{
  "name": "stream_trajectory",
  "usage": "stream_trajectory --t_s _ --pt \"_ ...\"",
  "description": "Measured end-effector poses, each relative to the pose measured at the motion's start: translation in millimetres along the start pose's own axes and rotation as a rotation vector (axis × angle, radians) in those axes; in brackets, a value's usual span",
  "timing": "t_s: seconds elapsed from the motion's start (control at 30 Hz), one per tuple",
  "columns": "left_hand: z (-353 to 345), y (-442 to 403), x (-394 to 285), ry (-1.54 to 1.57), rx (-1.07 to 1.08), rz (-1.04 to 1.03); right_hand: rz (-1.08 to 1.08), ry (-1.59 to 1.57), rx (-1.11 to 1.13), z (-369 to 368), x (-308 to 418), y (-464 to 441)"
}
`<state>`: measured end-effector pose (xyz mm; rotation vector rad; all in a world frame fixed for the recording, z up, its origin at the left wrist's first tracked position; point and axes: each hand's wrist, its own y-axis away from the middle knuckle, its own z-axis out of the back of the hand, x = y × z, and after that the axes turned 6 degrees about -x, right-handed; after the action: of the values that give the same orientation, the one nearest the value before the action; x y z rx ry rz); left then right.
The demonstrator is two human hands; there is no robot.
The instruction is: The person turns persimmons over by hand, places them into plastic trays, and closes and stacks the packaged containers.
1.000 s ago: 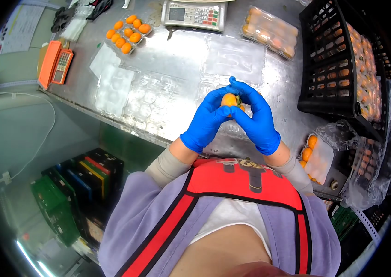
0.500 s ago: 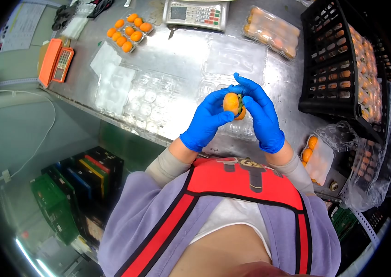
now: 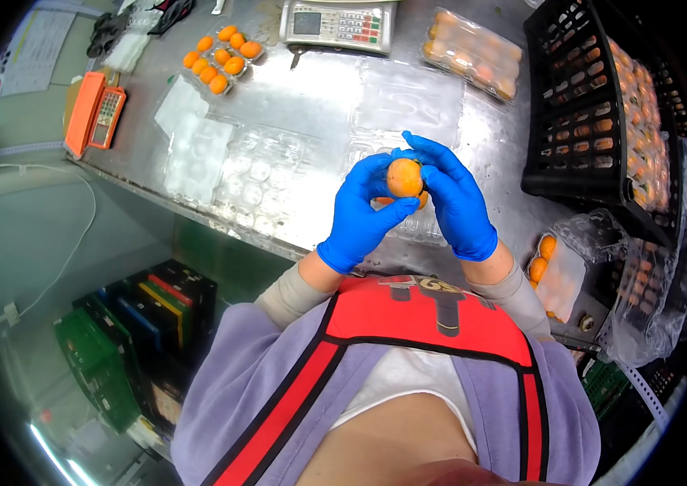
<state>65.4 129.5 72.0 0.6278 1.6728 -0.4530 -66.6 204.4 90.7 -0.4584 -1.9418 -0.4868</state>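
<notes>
In blue gloves, both my hands meet over the middle of the metal table. My left hand grips an orange persimmon between thumb and fingers. On the fruit's right side, my right hand has its thumb and fingertips against it, with one finger raised. Below the hands lies a clear plastic fruit tray, mostly covered by them. Part of another persimmon shows just under the held one.
A filled tray of persimmons lies back left, near a scale and an orange scale. Clear trays lie left. A closed pack and a black crate stand right. A partly covered pack sits front right.
The persimmon has turned in my fingers: its green calyx faced right before, and now its smooth orange side faces up. Both hands stay at nearly the same spot.
</notes>
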Motion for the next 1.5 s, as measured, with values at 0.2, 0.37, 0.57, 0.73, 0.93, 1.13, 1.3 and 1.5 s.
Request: stream_trajectory --t_s 0.2,0.37,0.57,0.73,0.93,1.13,1.3,1.5 --pt "3 -2 -2 -0.274 -0.061 -0.220 -0.171 -0.090 0.014 5 -4 5" --pt "6 -9 -3 -0.338 0.007 -0.304 -0.211 -0.200 -0.035 0 -2 6" --pt "2 -11 1 -0.368 0.036 -0.283 -0.067 0.035 0.030 6 -2 3" --pt "19 -13 5 -0.456 0.087 -0.125 0.064 0.281 0.010 18 -25 -3" --pt "151 -68 39 -0.427 -0.577 -0.110 0.007 0.354 -0.240 65 -2 -11" --pt "256 -84 69 -1.132 -0.814 -0.080 -0.173 0.378 -0.352 113 -23 15" --pt "232 -98 50 -1.298 -0.807 -0.072 -0.225 0.321 -0.346 119 -49 41" --pt "239 -102 38 -1.287 -0.573 0.028 -0.217 0.300 -0.297 140 -84 65"
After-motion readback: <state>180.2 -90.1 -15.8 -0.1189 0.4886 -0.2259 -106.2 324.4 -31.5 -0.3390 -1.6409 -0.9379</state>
